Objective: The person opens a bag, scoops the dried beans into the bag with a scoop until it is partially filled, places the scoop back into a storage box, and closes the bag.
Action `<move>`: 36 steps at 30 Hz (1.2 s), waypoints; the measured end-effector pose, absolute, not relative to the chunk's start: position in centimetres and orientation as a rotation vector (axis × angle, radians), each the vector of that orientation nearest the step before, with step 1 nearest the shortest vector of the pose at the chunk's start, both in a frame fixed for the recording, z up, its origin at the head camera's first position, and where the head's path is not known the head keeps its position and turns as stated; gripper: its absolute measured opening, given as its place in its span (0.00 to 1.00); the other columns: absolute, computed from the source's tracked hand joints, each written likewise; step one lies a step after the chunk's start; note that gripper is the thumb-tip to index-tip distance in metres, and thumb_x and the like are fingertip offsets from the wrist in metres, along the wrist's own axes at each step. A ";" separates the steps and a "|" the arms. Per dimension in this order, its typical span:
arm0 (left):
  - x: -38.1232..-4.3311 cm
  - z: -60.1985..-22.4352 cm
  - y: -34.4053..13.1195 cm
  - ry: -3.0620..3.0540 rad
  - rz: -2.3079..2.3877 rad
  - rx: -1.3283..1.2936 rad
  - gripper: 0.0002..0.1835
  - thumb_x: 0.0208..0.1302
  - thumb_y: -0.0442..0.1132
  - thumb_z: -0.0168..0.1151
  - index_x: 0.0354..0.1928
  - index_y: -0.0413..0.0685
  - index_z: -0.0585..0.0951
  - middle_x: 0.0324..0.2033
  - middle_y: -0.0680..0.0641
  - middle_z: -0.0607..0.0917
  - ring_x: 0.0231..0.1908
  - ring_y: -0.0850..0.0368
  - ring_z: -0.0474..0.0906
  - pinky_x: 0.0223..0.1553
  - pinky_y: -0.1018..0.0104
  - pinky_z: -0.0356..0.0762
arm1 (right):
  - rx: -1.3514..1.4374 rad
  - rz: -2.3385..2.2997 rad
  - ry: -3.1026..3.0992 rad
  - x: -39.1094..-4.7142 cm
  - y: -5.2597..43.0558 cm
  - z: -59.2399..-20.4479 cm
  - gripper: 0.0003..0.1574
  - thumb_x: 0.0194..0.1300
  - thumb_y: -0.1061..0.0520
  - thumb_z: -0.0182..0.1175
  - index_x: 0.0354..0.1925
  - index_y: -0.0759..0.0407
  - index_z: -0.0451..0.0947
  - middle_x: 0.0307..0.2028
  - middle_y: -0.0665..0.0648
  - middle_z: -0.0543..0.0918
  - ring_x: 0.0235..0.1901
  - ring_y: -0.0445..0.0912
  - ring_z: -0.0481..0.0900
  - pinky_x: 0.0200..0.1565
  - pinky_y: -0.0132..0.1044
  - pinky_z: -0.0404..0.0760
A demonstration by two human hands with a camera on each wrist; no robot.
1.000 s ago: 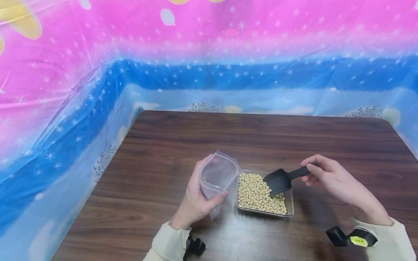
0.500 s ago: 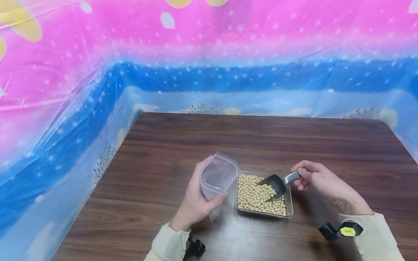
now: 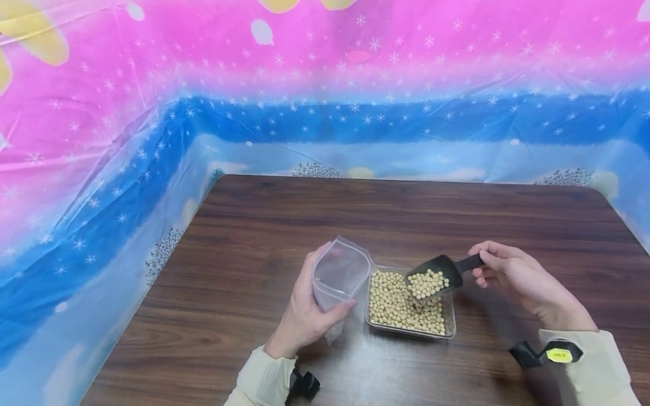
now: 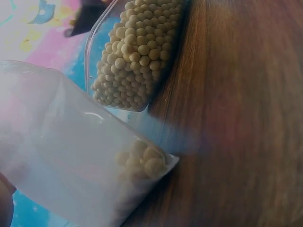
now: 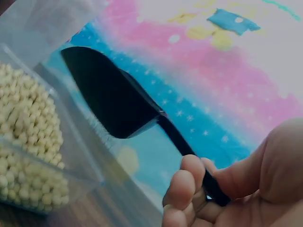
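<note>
My left hand (image 3: 306, 316) grips a clear zip bag (image 3: 341, 268) from its side, thumb at the front, with the mouth spread wide. Several soybeans (image 4: 144, 161) lie in the bag's bottom corner in the left wrist view. Pinched by its handle between my right thumb and fingers is a black scoop (image 5: 111, 97); my right hand (image 3: 523, 282) is right of the container. Soybeans (image 3: 427, 283) heap in the scoop, over the back right part of a clear rectangular container (image 3: 411, 334). More soybeans (image 3: 401, 307) fill much of that container.
The container stands on a dark wooden table (image 3: 254, 225), just right of the bag. A patterned pink and blue cloth (image 3: 325, 118) hangs behind the table and along its left side. Black wrist cameras (image 3: 304, 385) are strapped over both cuffs.
The scoop dug into the soybeans, then rose with a load in it. My right hand went left and down, then back up to the right. My left hand and the bag stayed put.
</note>
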State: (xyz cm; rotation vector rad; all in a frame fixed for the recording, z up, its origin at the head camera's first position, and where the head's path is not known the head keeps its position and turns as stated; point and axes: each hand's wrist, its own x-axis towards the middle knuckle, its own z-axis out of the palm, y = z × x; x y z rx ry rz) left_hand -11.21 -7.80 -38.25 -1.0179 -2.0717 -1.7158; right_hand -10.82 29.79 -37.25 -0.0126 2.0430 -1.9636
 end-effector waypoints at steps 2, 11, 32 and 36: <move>-11.1 -37.9 -7.8 -2.070 -1.717 -1.022 0.46 0.45 0.33 0.72 0.67 0.30 0.60 0.56 0.33 0.73 0.49 0.34 0.74 0.51 0.49 0.78 | -0.075 -2.112 1.912 -10.6 30.1 -36.8 0.13 0.78 0.54 0.43 0.48 0.62 0.70 0.32 0.55 0.76 0.32 0.43 0.77 0.35 0.33 0.80; -12.6 -40.3 -8.1 -2.085 -1.792 -0.965 0.49 0.48 0.40 0.75 0.72 0.49 0.59 0.60 0.44 0.73 0.54 0.43 0.73 0.52 0.45 0.75 | -0.292 -2.503 1.627 -8.9 29.1 -33.6 0.17 0.79 0.59 0.39 0.57 0.63 0.70 0.37 0.58 0.77 0.37 0.49 0.78 0.42 0.36 0.79; -12.9 -40.5 -7.1 -2.189 -1.732 -1.027 0.53 0.46 0.44 0.77 0.73 0.56 0.56 0.60 0.47 0.71 0.53 0.49 0.74 0.48 0.55 0.80 | -0.598 -2.495 1.837 -5.2 22.6 -30.3 0.21 0.77 0.69 0.35 0.63 0.71 0.63 0.45 0.65 0.82 0.48 0.53 0.81 0.53 0.40 0.78; -13.0 -40.4 -7.1 -2.177 -1.707 -1.038 0.55 0.45 0.41 0.78 0.74 0.55 0.56 0.61 0.47 0.71 0.53 0.49 0.73 0.49 0.55 0.80 | -0.620 -2.484 1.871 -5.0 22.3 -30.1 0.21 0.76 0.71 0.36 0.63 0.72 0.63 0.45 0.66 0.82 0.48 0.53 0.81 0.53 0.40 0.78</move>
